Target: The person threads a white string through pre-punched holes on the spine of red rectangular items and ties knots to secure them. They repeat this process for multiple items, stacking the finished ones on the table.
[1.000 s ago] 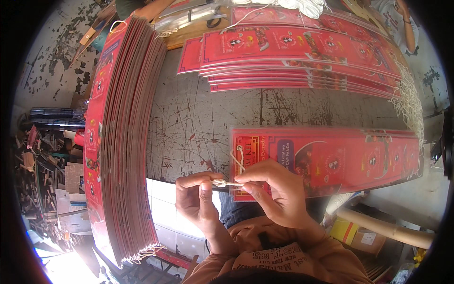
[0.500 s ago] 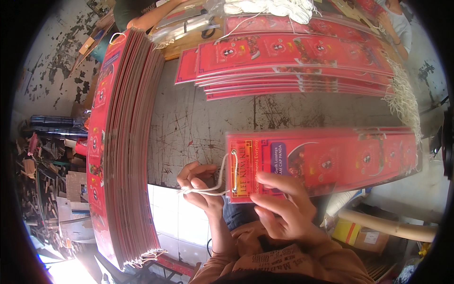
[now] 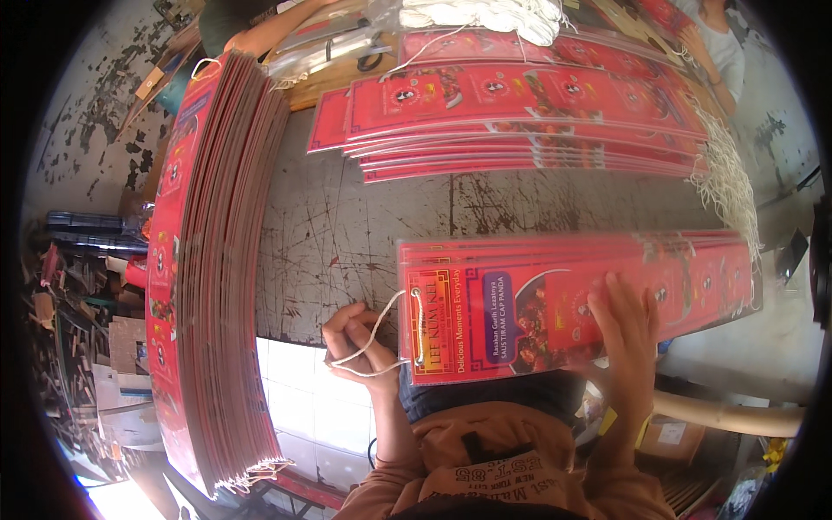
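A stack of long red plastic-covered hanging banners (image 3: 555,321) lies across the near side of the table, its left end nearest my left hand. A white cord (image 3: 381,325) runs through two eyelets at that end and loops out to the left. My left hand (image 3: 362,342) is closed on this loop, fingers curled and pinched together. Over the right half of the top banner, my right hand (image 3: 626,338) lies with fingers stretched out flat against the red surface. Its thumb is blurred near the banner's front edge.
A tall stack of red banners (image 3: 195,286) stands along the left. More red banners (image 3: 520,100) lie fanned at the back, with white cords (image 3: 728,182) hanging from their right ends. Bundled white cord (image 3: 485,13) sits behind them. Two other people's arms (image 3: 273,30) show at the far side.
My right hand has moved right along the top banner and flattened onto it. The top banner has shifted slightly toward me. My left hand stays on the cord, whose loop is spread wider.
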`<state>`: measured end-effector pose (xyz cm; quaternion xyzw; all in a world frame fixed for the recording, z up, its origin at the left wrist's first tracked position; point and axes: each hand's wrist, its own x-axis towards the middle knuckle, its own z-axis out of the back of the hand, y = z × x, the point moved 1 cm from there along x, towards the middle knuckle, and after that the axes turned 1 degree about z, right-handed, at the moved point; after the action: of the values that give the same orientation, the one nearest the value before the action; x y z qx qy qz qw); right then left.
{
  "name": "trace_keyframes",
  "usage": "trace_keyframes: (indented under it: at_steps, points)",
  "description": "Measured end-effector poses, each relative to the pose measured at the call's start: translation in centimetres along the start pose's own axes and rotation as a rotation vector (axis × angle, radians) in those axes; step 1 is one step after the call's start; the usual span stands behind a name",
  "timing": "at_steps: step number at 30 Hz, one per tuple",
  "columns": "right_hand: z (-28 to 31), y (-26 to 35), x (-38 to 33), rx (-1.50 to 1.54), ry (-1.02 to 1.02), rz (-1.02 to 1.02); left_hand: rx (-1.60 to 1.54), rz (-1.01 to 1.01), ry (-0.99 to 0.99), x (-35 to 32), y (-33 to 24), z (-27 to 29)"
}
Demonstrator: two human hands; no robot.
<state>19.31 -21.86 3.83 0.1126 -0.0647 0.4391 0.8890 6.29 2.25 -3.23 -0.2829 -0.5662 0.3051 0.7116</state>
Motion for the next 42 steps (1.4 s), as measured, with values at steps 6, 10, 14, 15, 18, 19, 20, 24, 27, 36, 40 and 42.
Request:
trace_keyframes:
  at_steps: [6, 10, 14, 15, 18, 19, 20, 24, 27, 36, 40, 42]
  points:
    - [1.2, -0.3, 1.4, 0.023, 0.057, 0.091, -0.042, 0.085, 0.028, -0.5, -0.2, 0.2]
    - [1.2, 0.5, 2.1, 0.034, 0.054, 0.122, -0.027, -0.013, 0.019, -0.2, 0.0, 0.0]
    - [0.6, 0.7, 1.7, 0.026, 0.024, 0.148, -0.008, -0.016, -0.002, -0.4, 0.5, 0.1]
    - [0.4, 0.7, 1.5, 0.024, 0.010, 0.152, -0.004, -0.019, -0.006, -0.4, 0.5, 0.2]
    - [-0.1, 0.6, 0.9, 0.054, -0.048, 0.176, 0.023, -0.039, -0.024, -0.4, 0.7, 0.2]
    - [-0.1, 0.5, 0.7, 0.058, -0.055, 0.191, 0.042, -0.053, -0.034, -0.4, 0.7, 0.1]
    - [-0.1, 0.4, 0.5, 0.062, -0.062, 0.206, 0.062, -0.067, -0.045, -0.5, 0.7, 0.0]
    - [0.6, 0.1, 0.9, 0.061, -0.111, 0.257, -0.012, -0.073, -0.029, -0.6, 0.5, 0.2]
    - [1.0, -0.2, 2.3, 0.024, -0.094, 0.287, -0.026, -0.027, -0.021, -0.7, 0.5, 0.4]
    - [1.9, -2.1, 6.5, 0.088, -0.181, 0.438, 0.068, -0.045, -0.012, -0.6, 0.3, 0.3]
    - [3.9, -2.5, 8.9, -0.103, -0.271, 0.354, 0.049, -0.029, -0.035, -0.3, -0.4, -0.1]
    - [5.1, -2.8, 10.7, -0.327, -0.418, 0.233, 0.071, -0.051, -0.046, -0.3, -0.3, 0.0]
